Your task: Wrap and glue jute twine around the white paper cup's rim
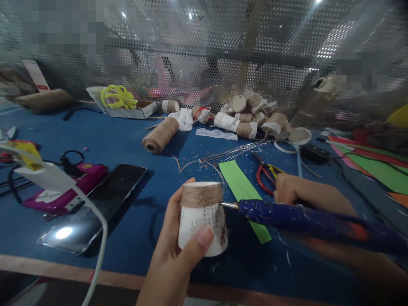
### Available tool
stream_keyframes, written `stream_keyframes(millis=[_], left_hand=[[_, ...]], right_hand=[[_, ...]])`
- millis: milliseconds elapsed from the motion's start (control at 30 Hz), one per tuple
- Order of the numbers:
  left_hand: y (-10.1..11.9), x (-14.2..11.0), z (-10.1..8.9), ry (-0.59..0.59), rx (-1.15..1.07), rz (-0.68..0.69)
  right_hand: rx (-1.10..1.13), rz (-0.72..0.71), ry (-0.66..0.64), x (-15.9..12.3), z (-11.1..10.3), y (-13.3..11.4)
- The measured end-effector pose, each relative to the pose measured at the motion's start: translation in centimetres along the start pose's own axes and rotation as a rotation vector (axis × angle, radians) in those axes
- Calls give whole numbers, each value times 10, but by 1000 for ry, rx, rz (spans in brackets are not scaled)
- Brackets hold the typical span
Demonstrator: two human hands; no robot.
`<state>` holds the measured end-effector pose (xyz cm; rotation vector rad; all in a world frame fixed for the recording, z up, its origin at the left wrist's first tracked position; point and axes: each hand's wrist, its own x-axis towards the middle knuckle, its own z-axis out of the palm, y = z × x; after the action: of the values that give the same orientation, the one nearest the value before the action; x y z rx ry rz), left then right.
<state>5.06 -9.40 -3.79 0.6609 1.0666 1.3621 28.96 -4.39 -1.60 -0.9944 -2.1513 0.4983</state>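
My left hand [178, 250] is closed round an upside-down white paper cup [204, 229] with printed characters on its side. Brown twine [200, 194] is wound in rows round the cup's upper part, and a loose strand runs back over the table. In my right hand [306, 193] is a blue hot glue gun [287, 216], held level. Its metal nozzle touches or nearly touches the cup just under the lowest twine row. Behind the gun lie a green paper strip [239, 182] and red-and-yellow pliers [266, 176].
A twine roll [161, 135] lies mid-table; wrapped cups [248, 114] are heaped behind. To the left are a phone [98, 204], a purple power strip [70, 187] and a white cable [100, 221]. Coloured paper sheets [379, 165] lie right. A perforated metal screen [204, 51] stands behind.
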Motion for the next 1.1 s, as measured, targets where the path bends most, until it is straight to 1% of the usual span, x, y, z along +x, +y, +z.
stream_keyframes(millis=[100,233,367,467,600,767,900,1000,1100], left_hand=[[0,0,0,16,23,-16],[1,0,1,4,-10,-35],[3,1,-2,-34,-53,-62],[4,5,-5,-70,-95,-119],[-1,12,-10,-95,-143,-159],[-7,16,-16,-148,-191,-160],[-3,16,-15,-188,-166,-95],[1,15,-15,-174,-137,-57],[2,15,-16,-132,-131,-56]], right_hand=[[17,14,-5,-2,1,0],[12,1,0,-3,1,-2],[-8,-15,5,0,2,-3],[-21,-14,2,0,1,-3],[-63,-4,8,0,-1,-3],[-42,5,0,2,-1,-3],[-49,11,-2,3,0,-4],[-45,4,11,3,0,-5],[-46,5,11,3,0,-5]])
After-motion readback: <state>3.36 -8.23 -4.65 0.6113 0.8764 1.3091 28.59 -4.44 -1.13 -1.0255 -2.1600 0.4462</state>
